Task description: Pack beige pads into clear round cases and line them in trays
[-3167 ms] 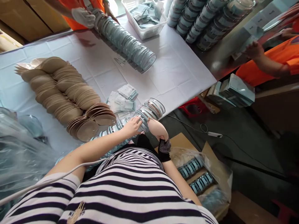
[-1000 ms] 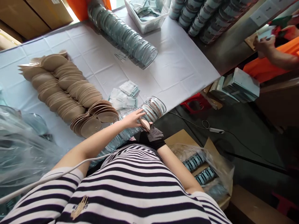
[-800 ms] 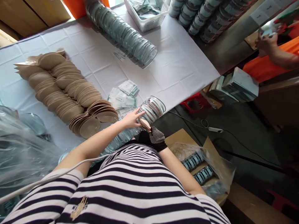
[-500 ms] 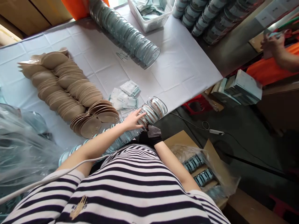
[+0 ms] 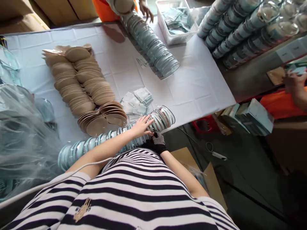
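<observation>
A long row of nested clear plastic cases (image 5: pixel 82 150) with pale blue and brown bands lies along the near table edge. My left hand (image 5: pixel 142 127), bare, rests across the top of the row near its right end with fingers spread. Below it, my right hand (image 5: pixel 158 140) wears a dark dotted glove with cut-off fingertips. Its fingers curl against the near side of the cases, partly hidden. Just beyond my left hand lie small white printed packets (image 5: pixel 136 101). To their left stand stacked beige cup-shaped pads (image 5: pixel 83 83), in two joined columns.
A second row of clear cases (image 5: pixel 155 48) crosses the far table, near a co-worker's hand (image 5: pixel 145 11). A white basket (image 5: pixel 176 38) holds packets. More rows of cases (image 5: pixel 230 28) stand at right. An open carton (image 5: pixel 213 183), a red stool (image 5: pixel 203 125) and a cable (image 5: pixel 219 156) are below.
The view has tilted, so the table appears lower and further right. A co-worker's hand has come into sight at the far row. My hands stay at the near row, left fingers still spread.
</observation>
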A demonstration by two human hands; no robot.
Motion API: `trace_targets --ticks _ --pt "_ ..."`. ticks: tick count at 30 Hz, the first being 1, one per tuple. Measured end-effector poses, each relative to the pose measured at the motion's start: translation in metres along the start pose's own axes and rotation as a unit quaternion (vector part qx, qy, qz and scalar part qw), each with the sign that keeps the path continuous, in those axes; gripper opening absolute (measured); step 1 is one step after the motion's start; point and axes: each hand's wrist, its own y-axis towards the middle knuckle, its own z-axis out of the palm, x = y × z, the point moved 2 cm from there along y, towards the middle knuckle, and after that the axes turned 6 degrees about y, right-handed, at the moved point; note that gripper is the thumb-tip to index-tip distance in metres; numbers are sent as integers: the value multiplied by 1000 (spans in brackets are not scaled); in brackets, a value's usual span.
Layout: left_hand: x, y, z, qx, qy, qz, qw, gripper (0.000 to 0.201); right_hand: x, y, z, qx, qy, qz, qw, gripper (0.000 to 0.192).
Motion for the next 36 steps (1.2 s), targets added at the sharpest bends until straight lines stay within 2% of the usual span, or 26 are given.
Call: trace_targets --ticks 4,7,9,10,13,15,17,19,23,24,26,28,29,31,32,33,34,36 --pt "1 4 0 12 1 8 1000 95 -3 7 -1 43 -64 -22 997 28" --pt "-4 7 -4 20 -5 5 1000 113 4 9 -12 158 -17 -77 984 25" --pt "-6 1 -8 14 -9 -11 1000 116 12 8 -27 223 -15 -114 968 25" --pt "-7 -6 -10 5 -9 -17 1000 116 17 9 -37 221 -44 -121 967 25" --pt "-1 -42 -13 -12 8 -21 1000 114 39 21 -71 155 -173 -133 964 30" --pt "6 -67 -9 9 22 -38 999 110 61 42 -90 115 -211 -164 957 35" --pt "14 -81 -3 34 24 -63 997 105 87 76 -101 75 -206 -193 956 35" --pt "17 -80 1 36 19 -80 996 103 112 118 -101 34 -202 -210 956 31" --pt "14 -55 1 9 1 -103 995 105 146 185 -65 74 -287 -219 930 70" --pt "13 -50 0 2 -9 -105 994 104 149 194 -55 86 -308 -213 923 70" --pt "14 -45 -2 -31 -46 -106 993 103 151 203 -45 88 -317 -198 923 52" --pt "20 -46 -3 -103 -110 -136 979 103 151 200 -49 68 -268 -200 940 29" --pt "26 -48 -4 -155 -151 -176 960 105 151 194 -56 56 -215 -202 954 21" --pt "41 -53 -7 -266 -239 -282 890 112 153 172 -72 55 -43 -217 974 18" --pt "49 -56 -10 -313 -278 -324 848 116 155 158 -79 79 59 -230 968 22" --pt "55 -58 -14 -348 -310 -343 816 116 157 141 -84 114 157 -242 951 26" --pt "59 -60 -19 -371 -336 -333 799 110 159 123 -86 154 240 -248 926 30" --pt "61 -65 -35 -384 -366 -247 811 75 161 89 -81 212 353 -239 879 31"
